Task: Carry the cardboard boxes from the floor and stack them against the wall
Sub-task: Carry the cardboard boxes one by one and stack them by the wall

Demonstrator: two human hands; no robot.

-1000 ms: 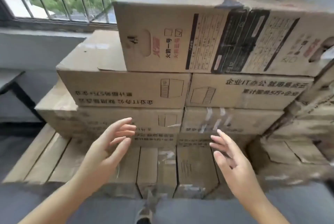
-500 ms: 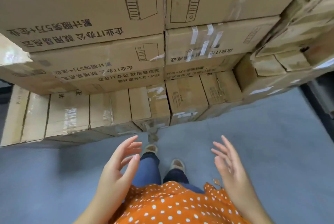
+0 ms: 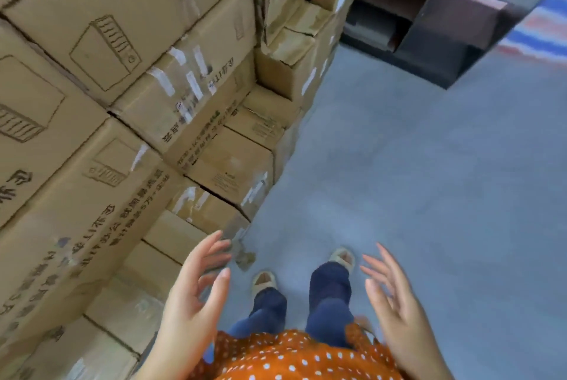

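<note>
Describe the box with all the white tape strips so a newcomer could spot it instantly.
Start at the big stack of cardboard boxes filling the left of the view. Follow its face toward the corner where the grey floor begins; the taped box sits under the box with the computer-tower drawing. Only it carries several short white tape strips on its upper edge.

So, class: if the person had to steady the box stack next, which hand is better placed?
Probably the left hand: it hangs open right beside the stacked cardboard boxes. The right hand is open over bare floor.
</note>
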